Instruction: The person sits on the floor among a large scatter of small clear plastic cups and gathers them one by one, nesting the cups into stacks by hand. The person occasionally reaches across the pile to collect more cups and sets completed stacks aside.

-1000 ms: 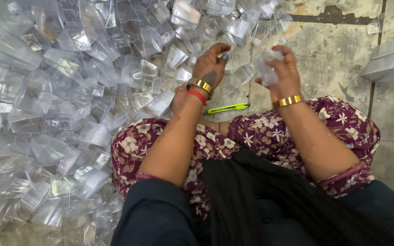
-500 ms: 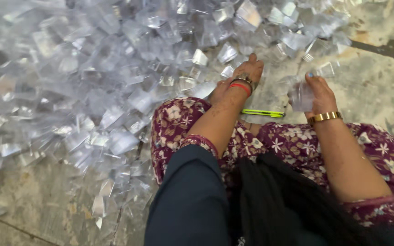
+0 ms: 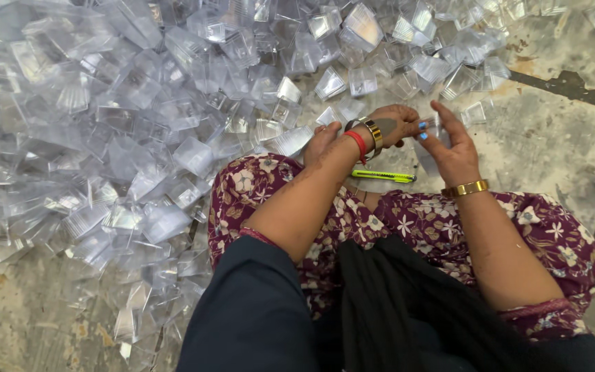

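Far left and across the top: a deep heap of small clear plastic boxes (image 3: 139, 124), piled loosely on the worn, stained concrete floor (image 3: 559, 145), spilling right up against the knee. Below it, at lower left, scattered flat clear pieces on bare floor.

Centre: crossed legs in maroon floral-print fabric (image 3: 421, 227), with a dark blue sleeve (image 3: 256, 317) and a black cloth (image 3: 408, 310) in the foreground. On the floor just beyond the knees, a slim yellow-green utility knife (image 3: 382, 176), lying flat, touched by neither hand.

Above the knife: left hand (image 3: 387, 125), reached forward, wearing a red bangle (image 3: 357, 142) and a gold bangle (image 3: 374, 135) at the wrist. Fingers curled, blue-painted nails showing, grip pinched around one edge of a small clear plastic piece (image 3: 430, 131) held between both hands.

Just to the right: right hand (image 3: 452, 148), palm turned inward, a gold bracelet (image 3: 465, 188) at the wrist. Thumb raised, fingers bent against the other side of the same clear piece, so grip closed on it rather than spread. Exact shape of the held piece hard to tell, being transparent and partly hidden by fingers. Held above the floor, near the edge of the heap, just beyond the knife.

Far right: cracked floor with a dark patch, plus a few stray clear boxes along the top edge.
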The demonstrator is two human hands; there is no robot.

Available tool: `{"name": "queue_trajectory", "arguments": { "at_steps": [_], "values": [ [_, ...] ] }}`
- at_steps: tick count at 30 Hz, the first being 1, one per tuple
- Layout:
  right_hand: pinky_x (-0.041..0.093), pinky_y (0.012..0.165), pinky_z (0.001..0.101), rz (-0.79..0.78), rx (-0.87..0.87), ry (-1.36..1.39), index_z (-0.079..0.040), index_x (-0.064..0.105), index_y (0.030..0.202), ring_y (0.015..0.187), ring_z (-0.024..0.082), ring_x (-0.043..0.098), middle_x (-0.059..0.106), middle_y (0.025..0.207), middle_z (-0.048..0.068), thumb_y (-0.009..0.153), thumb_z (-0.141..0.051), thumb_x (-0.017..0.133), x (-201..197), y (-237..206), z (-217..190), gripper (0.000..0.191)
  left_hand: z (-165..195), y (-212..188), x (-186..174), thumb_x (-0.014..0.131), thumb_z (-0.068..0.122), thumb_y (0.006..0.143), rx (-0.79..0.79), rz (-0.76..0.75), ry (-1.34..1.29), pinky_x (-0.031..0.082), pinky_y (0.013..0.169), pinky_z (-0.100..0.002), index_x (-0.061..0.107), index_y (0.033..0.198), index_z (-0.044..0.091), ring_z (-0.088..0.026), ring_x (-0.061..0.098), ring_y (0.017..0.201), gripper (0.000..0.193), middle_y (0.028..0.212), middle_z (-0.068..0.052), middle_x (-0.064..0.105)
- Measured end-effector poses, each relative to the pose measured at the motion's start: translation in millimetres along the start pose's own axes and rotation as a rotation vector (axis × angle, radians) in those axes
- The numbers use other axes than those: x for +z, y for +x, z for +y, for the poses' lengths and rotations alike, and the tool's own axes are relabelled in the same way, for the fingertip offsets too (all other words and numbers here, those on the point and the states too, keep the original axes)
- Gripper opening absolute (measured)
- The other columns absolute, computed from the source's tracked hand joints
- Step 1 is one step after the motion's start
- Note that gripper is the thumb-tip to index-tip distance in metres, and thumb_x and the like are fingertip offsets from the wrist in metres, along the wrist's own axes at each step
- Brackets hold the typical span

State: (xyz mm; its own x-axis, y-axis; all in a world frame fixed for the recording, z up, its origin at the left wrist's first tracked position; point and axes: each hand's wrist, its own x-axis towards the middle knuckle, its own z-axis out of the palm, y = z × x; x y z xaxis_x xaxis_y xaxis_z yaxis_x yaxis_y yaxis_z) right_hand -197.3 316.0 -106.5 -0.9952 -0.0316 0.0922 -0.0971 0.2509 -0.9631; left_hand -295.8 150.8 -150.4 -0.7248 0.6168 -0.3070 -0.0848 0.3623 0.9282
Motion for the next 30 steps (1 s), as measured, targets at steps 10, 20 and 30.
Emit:
{"name": "queue_trajectory", "arguments": {
  "at_steps": [10, 20, 30],
  "values": [
    [0.050, 0.100, 0.0272, 0.239, 0.303, 0.381, -0.012, 0.059, 0.149, 0.112, 0.010, 0.059, 0.063, 0.127, 0.000, 0.094, -0.002, 0.071, -8.2, 2.2, 17.7, 0.057, -10.0, 20.9, -29.0, 0.062, 0.047, 0.098, -0.011, 0.209, 0.264, 0.052, 0.093, -0.039, 0.067, 0.123, 0.015, -0.025, 0.071, 0.106, 0.041, 0.115, -0.008, 0.074],
    [0.053, 0.097, 0.0312, 0.182, 0.407, 0.722, -0.013, 0.058, 0.146, 0.108, 0.014, 0.062, 0.066, 0.118, 0.002, 0.094, -0.008, 0.070, -2.9, -2.8, 3.8, 0.054, -35.5, 2.5, -68.6, 0.047, 0.014, 0.097, -0.191, 0.471, 0.821, 0.056, 0.090, -0.045, 0.067, 0.110, 0.018, -0.031, 0.065, 0.111, 0.024, 0.124, -0.007, 0.065],
    [0.062, 0.085, 0.0481, 0.215, 0.478, 1.014, -0.014, 0.062, 0.108, 0.102, 0.023, 0.067, 0.065, 0.107, 0.002, 0.094, -0.022, 0.070, -7.3, -4.6, 0.2, 0.018, -25.5, 4.5, -73.3, 0.062, 0.012, 0.087, -0.154, 0.597, 0.617, 0.055, 0.085, -0.040, 0.074, 0.100, 0.014, -0.029, 0.068, 0.100, 0.017, 0.109, -0.010, 0.071]
  ]
}}
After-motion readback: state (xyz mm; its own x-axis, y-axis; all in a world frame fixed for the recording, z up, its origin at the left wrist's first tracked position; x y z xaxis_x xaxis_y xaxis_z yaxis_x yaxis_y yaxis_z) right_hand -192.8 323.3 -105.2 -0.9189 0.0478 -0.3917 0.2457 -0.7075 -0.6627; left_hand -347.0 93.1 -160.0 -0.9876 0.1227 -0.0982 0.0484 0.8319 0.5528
